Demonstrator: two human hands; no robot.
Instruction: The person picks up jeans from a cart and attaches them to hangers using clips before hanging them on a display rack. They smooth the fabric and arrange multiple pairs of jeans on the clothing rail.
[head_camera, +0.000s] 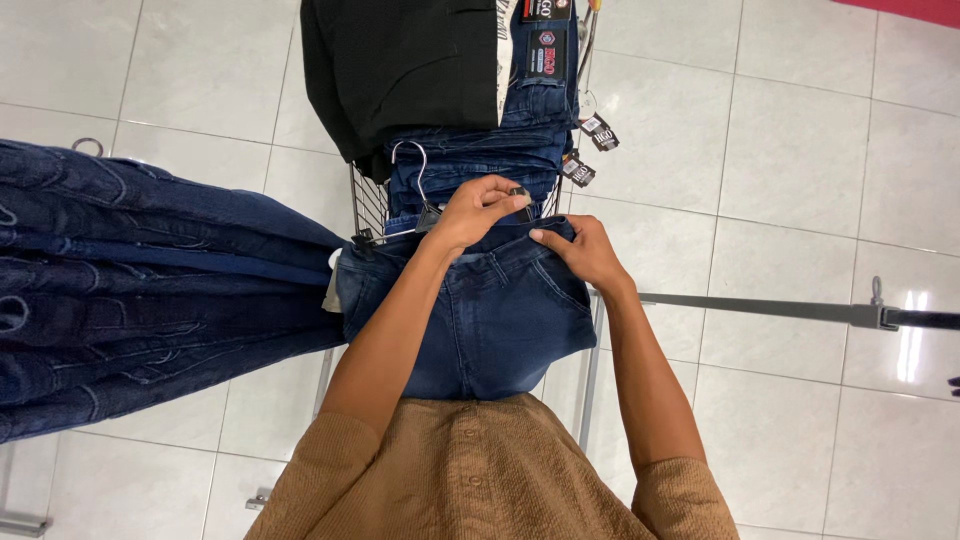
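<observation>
While pinched on jeans (490, 310): left hand (475, 212), right hand (585, 250).

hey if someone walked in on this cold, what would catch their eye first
Dead centre, the left hand pinches a black hanger clip at the waistband of dark blue jeans, and the right hand grips the waistband beside it. A thick row of hung blue jeans fills the left side.

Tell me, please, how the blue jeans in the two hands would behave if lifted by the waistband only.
The blue jeans are probably floppy: below the waistband, held by the left hand and right hand, the cloth hangs loose. They look fairly heavy, being thick denim. They seem unlikely to slip, since the weave looks rough.
</observation>
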